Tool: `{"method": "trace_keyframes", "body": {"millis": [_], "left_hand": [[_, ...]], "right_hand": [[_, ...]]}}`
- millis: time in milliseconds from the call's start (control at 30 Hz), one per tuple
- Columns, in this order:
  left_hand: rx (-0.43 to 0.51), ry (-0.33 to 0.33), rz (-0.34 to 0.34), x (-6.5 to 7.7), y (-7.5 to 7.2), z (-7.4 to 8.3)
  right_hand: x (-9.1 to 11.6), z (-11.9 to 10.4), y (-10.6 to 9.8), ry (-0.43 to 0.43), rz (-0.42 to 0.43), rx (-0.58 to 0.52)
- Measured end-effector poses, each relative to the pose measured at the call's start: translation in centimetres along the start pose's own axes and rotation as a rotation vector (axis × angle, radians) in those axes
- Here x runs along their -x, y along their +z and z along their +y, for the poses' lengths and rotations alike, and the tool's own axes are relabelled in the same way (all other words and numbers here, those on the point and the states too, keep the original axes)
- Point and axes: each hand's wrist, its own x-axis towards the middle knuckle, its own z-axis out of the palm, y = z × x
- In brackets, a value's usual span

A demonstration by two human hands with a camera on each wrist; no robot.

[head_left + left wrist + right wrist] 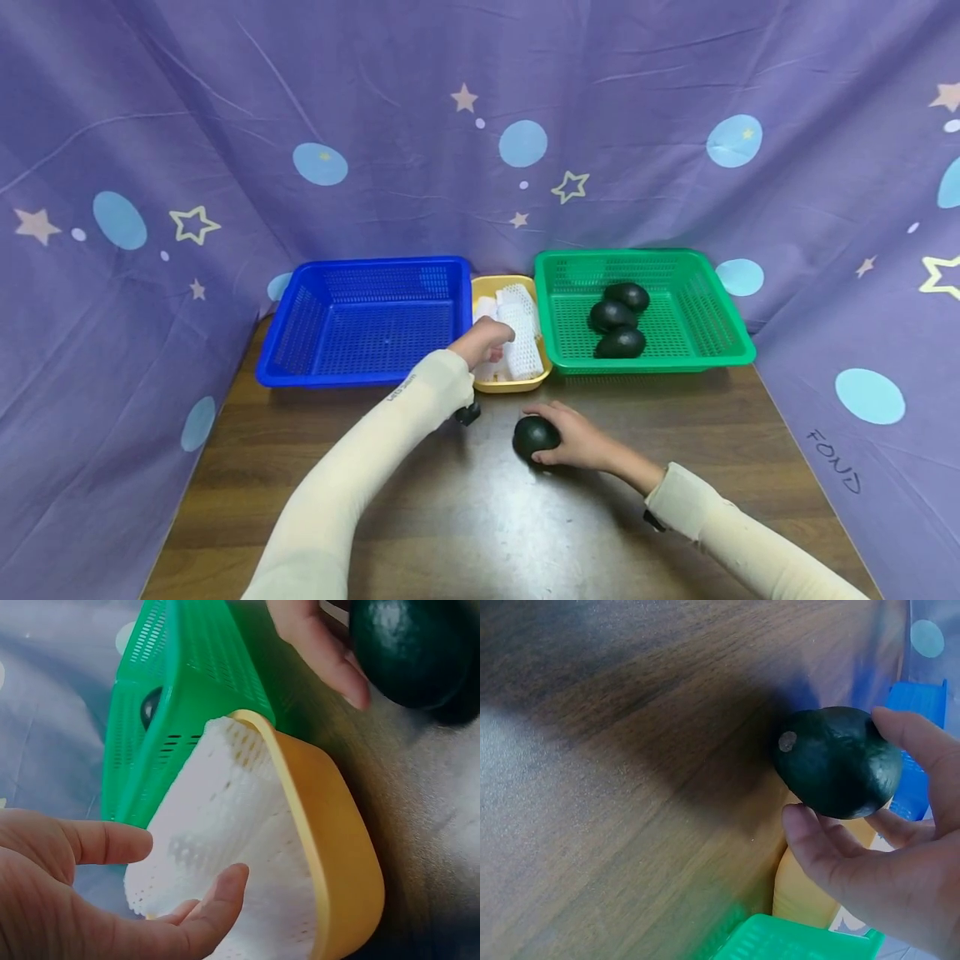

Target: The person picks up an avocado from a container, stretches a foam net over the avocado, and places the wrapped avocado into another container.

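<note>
Thumb and fingers of my right hand [577, 440] curl round a dark green avocado [534, 438], low over the wooden table; the right wrist view shows the pale stem spot on the avocado [836, 765]. My left hand [483, 342] is above a small yellow basket [507, 387] of white foam net sleeves [522, 350]. In the left wrist view, the left thumb and fingers stand apart in front of the sleeves [225, 817], with nothing gripped between them. Whether its fingertips touch a sleeve I cannot tell.
Left of the yellow basket stands a blue plastic basket [386, 333] with nothing visible in it. On the other side is a green basket [675, 363] with three avocados [621, 342]. A purple curtain [420, 167] hangs behind and at both sides of the wooden table [450, 533].
</note>
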Motion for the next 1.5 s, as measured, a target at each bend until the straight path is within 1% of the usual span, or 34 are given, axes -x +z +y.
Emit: {"method": "trace_keyframes", "body": {"millis": [33, 67, 133, 200, 233, 267, 300, 333, 367, 400, 433, 500, 533, 567, 600, 633, 667, 733, 900, 1067, 1267, 1500], "left_hand": [[0.012, -0.006, -0.001, -1.2, 0.2, -0.4], [0.029, -0.013, -0.007, -2.8, 0.3, -1.0], [0.038, -0.012, 0.002, -7.5, 0.9, -2.6], [0.038, -0.011, 0.003, -12.4, 1.4, -4.3], [0.037, -0.023, 0.007, -13.8, 1.6, -4.8], [0.030, -0.016, 0.008, -14.8, 1.7, -5.2], [0.022, -0.001, 0.008, -15.3, 1.7, -5.5], [0.022, -0.003, 0.002, -14.1, 1.6, -5.2], [0.016, -0.001, 0.002, -12.2, 1.4, -4.7], [0.010, -0.003, 0.004, -9.6, 1.2, -3.9], [0.000, 0.005, 0.015, -6.4, 1.0, -3.0], [-0.017, 0.006, 0.035, 0.8, 0.4, -0.7], [-0.021, 0.003, 0.049, 2.8, 0.2, -0.2], [-0.019, 0.011, 0.058, 4.0, 0.1, 0.1], [-0.016, 0.020, 0.065, 4.6, 0.0, 0.1], [-0.008, 0.031, 0.074, 4.7, -0.1, 0.1], [0.004, 0.035, 0.076, 4.5, -0.1, -0.1], [0.024, 0.054, 0.089, 2.2, 0.1, -1.1], [0.013, 0.082, 0.155, 2.5, 0.1, -1.2], [0.036, 0.107, 0.208, 2.5, -0.3, -1.2], [0.062, 0.119, 0.222, 2.7, -0.9, -1.7], [0.093, 0.169, 0.212, 3.2, -1.3, -1.8]], "right_hand": [[0.0, 0.0, 0.0, -0.001, 0.001, -0.006], [0.1, -0.1, -0.1, -0.001, 0.003, -0.013], [0.1, -0.1, -0.1, -0.008, 0.014, -0.013], [0.2, -0.1, -0.2, -0.016, 0.025, -0.019], [0.3, 0.0, -0.3, -0.019, 0.027, -0.026], [0.3, 0.0, -0.3, -0.022, 0.030, -0.023], [0.4, 0.0, -0.3, -0.027, 0.032, -0.020], [0.4, 0.0, -0.4, -0.027, 0.033, -0.022], [0.5, 0.0, -0.4, -0.027, 0.034, -0.022], [0.5, 0.0, -0.4, -0.026, 0.034, -0.022], [0.6, 0.0, -0.4, -0.026, 0.035, -0.020], [0.7, 0.0, -0.3, -0.032, 0.043, -0.016], [0.7, 0.0, -0.3, -0.034, 0.045, -0.017], [0.8, 0.0, -0.3, -0.038, 0.049, -0.018], [0.8, 0.0, -0.2, -0.043, 0.054, -0.024], [0.8, 0.1, -0.2, -0.048, 0.060, -0.027], [0.9, 0.1, -0.2, -0.053, 0.065, -0.032], [1.0, 0.2, -0.2, -0.052, 0.070, -0.043], [1.3, 0.4, -0.1, -0.046, 0.084, -0.044], [1.5, 0.3, 0.0, -0.046, 0.092, -0.047], [1.5, 0.3, 0.2, -0.043, 0.106, -0.046], [1.3, -0.1, 0.1, -0.022, 0.102, -0.062]]}}
